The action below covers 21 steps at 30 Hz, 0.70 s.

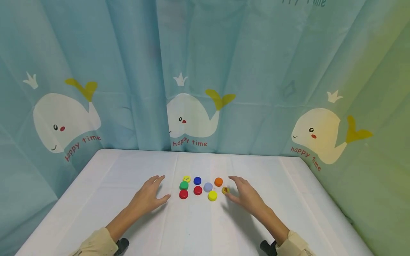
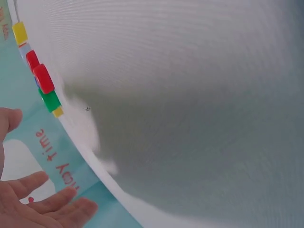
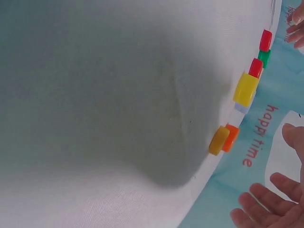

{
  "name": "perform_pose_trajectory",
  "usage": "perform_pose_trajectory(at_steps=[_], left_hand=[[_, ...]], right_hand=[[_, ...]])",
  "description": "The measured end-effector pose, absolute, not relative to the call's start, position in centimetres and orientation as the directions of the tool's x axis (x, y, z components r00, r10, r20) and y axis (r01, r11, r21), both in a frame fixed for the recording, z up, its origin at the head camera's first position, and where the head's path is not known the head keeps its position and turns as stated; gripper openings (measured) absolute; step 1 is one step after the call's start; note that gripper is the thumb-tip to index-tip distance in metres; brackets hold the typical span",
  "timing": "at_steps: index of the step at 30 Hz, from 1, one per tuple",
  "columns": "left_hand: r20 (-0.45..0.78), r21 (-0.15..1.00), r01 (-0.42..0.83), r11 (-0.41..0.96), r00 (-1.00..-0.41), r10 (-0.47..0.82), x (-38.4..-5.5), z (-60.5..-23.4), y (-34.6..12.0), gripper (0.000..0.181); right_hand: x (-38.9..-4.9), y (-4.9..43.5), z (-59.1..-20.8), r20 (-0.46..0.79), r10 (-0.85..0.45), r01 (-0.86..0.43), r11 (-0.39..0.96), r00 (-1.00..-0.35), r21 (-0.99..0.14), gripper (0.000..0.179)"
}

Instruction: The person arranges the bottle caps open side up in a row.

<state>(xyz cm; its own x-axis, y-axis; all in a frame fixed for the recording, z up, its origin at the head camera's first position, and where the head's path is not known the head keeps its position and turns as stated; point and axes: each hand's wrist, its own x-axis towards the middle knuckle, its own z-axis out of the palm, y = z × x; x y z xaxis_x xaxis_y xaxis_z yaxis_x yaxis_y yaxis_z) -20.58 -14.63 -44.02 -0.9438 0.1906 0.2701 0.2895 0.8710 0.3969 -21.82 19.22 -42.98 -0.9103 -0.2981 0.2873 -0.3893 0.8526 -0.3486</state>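
Observation:
Several round bottle caps lie loosely grouped on the white table (image 1: pixel 179 227). Along the left are a yellow cap with a mark (image 1: pixel 187 179), a green cap (image 1: pixel 184 185) and a red cap (image 1: pixel 183 194). Further in lie a blue cap (image 1: pixel 197 180), a second red cap (image 1: pixel 198 190), a pale lavender cap (image 1: pixel 208 187) and a bright yellow cap (image 1: pixel 213 196). An orange cap (image 1: pixel 219 182) and a darker yellow cap (image 1: pixel 225 190) are at the right. My left hand (image 1: pixel 148 195) hovers left of them, fingers spread, holding nothing. My right hand (image 1: pixel 246 195) hovers opposite, likewise spread, nearest the darker yellow cap.
Behind the table's far edge hangs a blue-green curtain (image 1: pixel 266 128) printed with white whales and lettering. A dark strap piece (image 1: pixel 121 246) shows at the left wrist, another (image 1: pixel 268 248) at the right. Both forearms cast shadows on the tabletop.

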Motion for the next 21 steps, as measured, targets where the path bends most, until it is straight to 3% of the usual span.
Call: perform_pose_trajectory(at_steps=[9,21], left_hand=[[0.320,0.411,0.313,0.856,-0.929,0.186,-20.5,-44.1,-14.7,0.053],[0.256,0.413,0.303,0.859,-0.944,0.210,-20.7,-44.2,-14.1,0.057]], right_hand=[[-22.3,18.2,-43.2,0.288,-0.324,-0.415,0.836,-0.901,-0.360,0.045],[-22.5,16.8,-43.3,0.243,-0.341,-0.415,0.812,-0.908,-0.411,0.040]])
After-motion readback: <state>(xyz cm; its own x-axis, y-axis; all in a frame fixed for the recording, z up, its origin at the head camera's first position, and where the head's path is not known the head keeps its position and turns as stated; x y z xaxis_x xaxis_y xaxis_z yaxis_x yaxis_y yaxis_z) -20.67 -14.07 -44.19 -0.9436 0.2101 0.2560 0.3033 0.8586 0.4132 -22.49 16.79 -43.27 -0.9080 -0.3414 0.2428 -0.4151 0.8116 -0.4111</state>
